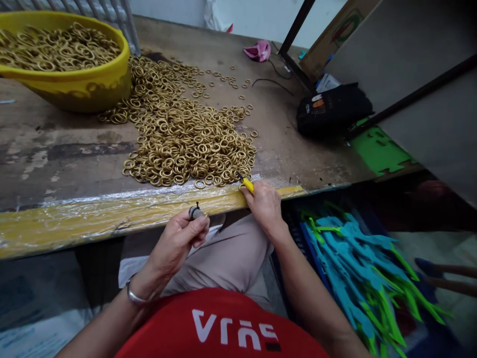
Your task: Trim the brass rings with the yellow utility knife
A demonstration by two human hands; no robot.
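Here | right hand (265,203): slim yellow tool (248,186) | round, gold-coloured rings (186,149), heaped

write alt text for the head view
A person's right hand holds a yellow tool by a heap of gold-coloured rings on a worn table. The left hand, one finger wrapped in grey, hovers in front of the table's edge. A yellow tub at left holds more rings.

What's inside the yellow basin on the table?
A loose heap of gold-coloured rings shows inside the yellow basin. They hide its bottom, so anything beneath the top layer can't be seen.
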